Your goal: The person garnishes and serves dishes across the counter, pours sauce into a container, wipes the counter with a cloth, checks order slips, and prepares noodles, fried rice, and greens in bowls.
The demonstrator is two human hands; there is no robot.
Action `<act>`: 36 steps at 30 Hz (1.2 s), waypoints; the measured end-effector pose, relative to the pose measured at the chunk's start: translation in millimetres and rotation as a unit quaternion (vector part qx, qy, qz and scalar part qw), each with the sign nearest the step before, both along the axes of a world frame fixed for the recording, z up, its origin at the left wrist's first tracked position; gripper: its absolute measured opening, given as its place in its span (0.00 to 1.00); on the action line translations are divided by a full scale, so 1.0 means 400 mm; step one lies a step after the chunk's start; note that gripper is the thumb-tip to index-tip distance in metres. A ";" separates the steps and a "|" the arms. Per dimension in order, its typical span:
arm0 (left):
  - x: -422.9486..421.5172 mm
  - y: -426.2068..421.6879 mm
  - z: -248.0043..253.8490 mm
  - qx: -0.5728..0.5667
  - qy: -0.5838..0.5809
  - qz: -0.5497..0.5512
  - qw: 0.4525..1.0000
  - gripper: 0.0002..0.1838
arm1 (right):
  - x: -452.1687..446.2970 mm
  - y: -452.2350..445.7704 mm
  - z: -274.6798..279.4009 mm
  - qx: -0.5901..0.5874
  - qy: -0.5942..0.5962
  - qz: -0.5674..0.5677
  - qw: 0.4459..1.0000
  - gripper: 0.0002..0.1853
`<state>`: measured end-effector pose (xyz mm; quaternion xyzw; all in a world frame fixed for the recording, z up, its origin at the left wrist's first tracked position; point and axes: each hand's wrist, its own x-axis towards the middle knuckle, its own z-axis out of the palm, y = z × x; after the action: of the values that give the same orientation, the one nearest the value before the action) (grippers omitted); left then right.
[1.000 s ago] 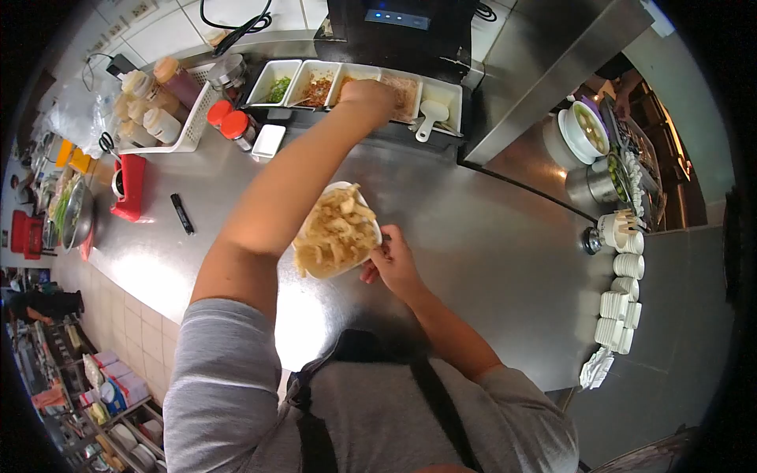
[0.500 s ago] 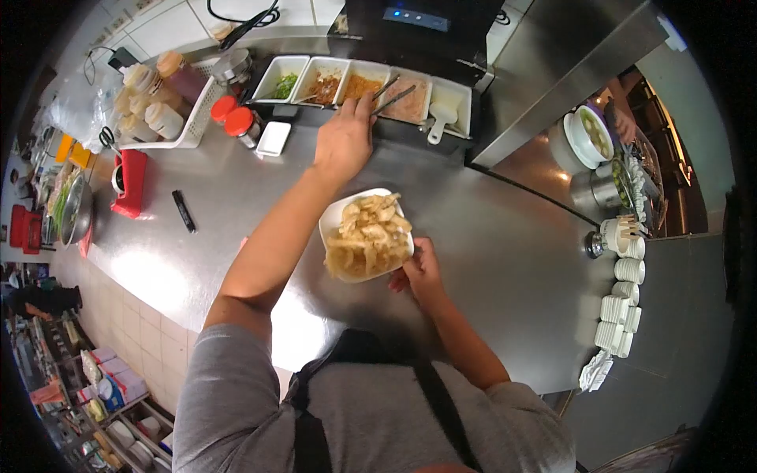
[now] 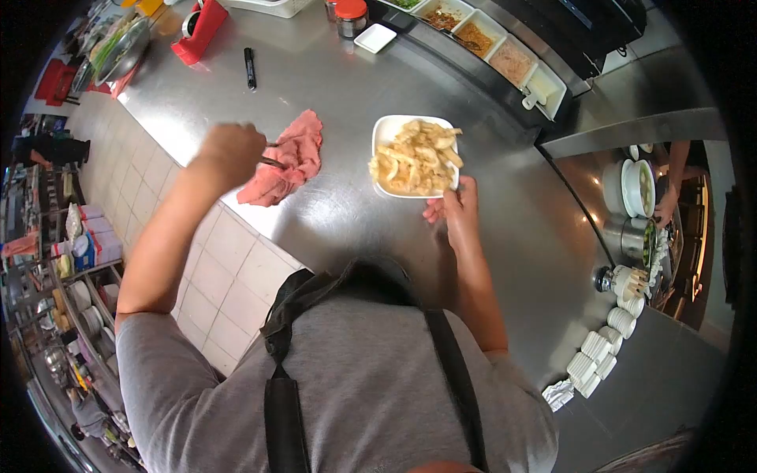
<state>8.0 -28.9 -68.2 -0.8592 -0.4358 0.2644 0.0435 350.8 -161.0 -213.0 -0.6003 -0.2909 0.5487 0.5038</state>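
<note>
White and square with rounded corners, a dish [image 3: 387, 129] heaped with pale golden, uneven strips of food [image 3: 416, 162] is gripped at its near-right edge by the right hand [image 3: 462, 206] over the steel counter [image 3: 512, 221]. In the closed left hand [image 3: 229, 150], dark tongs [image 3: 274, 162] are held at a crumpled pink cloth [image 3: 304, 143].

A black marker [image 3: 250, 68] lies on the steel counter [image 3: 516, 252], near a red tape dispenser [image 3: 206, 33]. A red-lidded jar [image 3: 352, 17] stands just beside a small square white dish [image 3: 374, 38]. Toward the upper left, a metal bowl [image 3: 132, 57] holds green stalks [image 3: 110, 46]. On the right, a steel pot [image 3: 633, 236] stands beyond a row of stacked white dishes [image 3: 621, 320].
</note>
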 end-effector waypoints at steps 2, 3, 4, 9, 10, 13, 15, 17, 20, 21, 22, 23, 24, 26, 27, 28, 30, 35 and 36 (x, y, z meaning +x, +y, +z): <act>-0.007 -0.054 -0.082 0.039 0.018 0.000 0.999 0.06 | -0.031 0.004 0.003 0.003 0.017 0.018 1.000 0.14; 0.013 -0.076 -0.090 0.068 0.019 0.018 0.997 0.06 | -0.036 0.009 0.002 0.011 0.014 0.023 1.000 0.14; -0.004 -0.080 -0.095 0.086 -0.022 0.012 0.996 0.07 | -0.048 0.012 -0.002 0.017 0.012 0.028 0.999 0.14; -0.065 -0.060 -0.095 0.071 -0.124 0.069 0.987 0.07 | -0.069 0.007 -0.010 0.014 0.030 0.023 0.999 0.17; -0.072 -0.063 -0.082 0.071 -0.138 0.069 0.986 0.08 | -0.068 0.002 -0.014 0.014 0.035 0.020 0.999 0.18; -0.075 -0.058 0.014 0.116 -0.162 0.064 0.978 0.15 | -0.048 -0.007 -0.026 0.051 -0.036 -0.012 0.998 0.22; -0.024 -0.065 0.110 0.155 -0.226 0.044 0.961 0.18 | -0.039 -0.021 -0.043 0.109 -0.191 -0.056 0.974 0.23; 0.050 -0.062 0.118 0.128 -0.316 0.007 0.940 0.17 | -0.035 -0.007 -0.072 0.181 -0.233 -0.123 0.948 0.22; 0.180 -0.054 0.024 0.092 -0.385 -0.044 0.917 0.16 | -0.030 0.022 -0.083 0.237 -0.285 -0.162 0.914 0.21; 0.214 -0.045 -0.007 0.087 -0.384 -0.057 0.917 0.16 | -0.028 0.028 -0.082 0.247 -0.300 -0.164 0.907 0.20; 0.243 -0.033 -0.035 0.082 -0.383 -0.070 0.917 0.16 | -0.027 0.028 -0.082 0.242 -0.304 -0.159 0.908 0.20; 0.264 -0.023 -0.058 0.076 -0.382 -0.083 0.917 0.16 | -0.025 0.027 -0.081 0.238 -0.308 -0.153 0.909 0.20; 0.279 -0.015 -0.077 0.084 -0.385 -0.090 0.915 0.16 | -0.021 0.025 -0.083 0.232 -0.311 -0.146 0.910 0.19; 0.297 -0.007 -0.097 0.100 -0.391 -0.101 0.909 0.15 | -0.016 0.026 -0.094 0.234 -0.295 -0.147 0.914 0.19; 0.297 -0.005 -0.098 0.106 -0.393 -0.113 0.906 0.15 | -0.016 0.027 -0.099 0.236 -0.286 -0.147 0.917 0.19; 0.291 -0.003 -0.093 0.111 -0.394 -0.124 0.904 0.15 | -0.016 0.025 -0.105 0.241 -0.283 -0.148 0.916 0.19; 0.276 -0.001 -0.060 0.137 -0.397 -0.160 0.893 0.16 | -0.021 0.028 -0.097 0.253 -0.277 -0.153 0.914 0.18; 0.209 -0.045 0.038 0.217 -0.338 -0.298 0.866 0.22 | -0.016 0.028 -0.109 0.243 -0.265 -0.156 0.920 0.19; 0.195 -0.059 0.037 0.211 -0.317 -0.320 0.868 0.23 | -0.016 0.029 -0.112 0.243 -0.261 -0.156 0.921 0.20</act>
<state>86.2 -52.5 -53.5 -0.9595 -0.1732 -0.1484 0.1651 344.4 -149.6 -258.0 -0.6187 -0.4395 0.1996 0.6199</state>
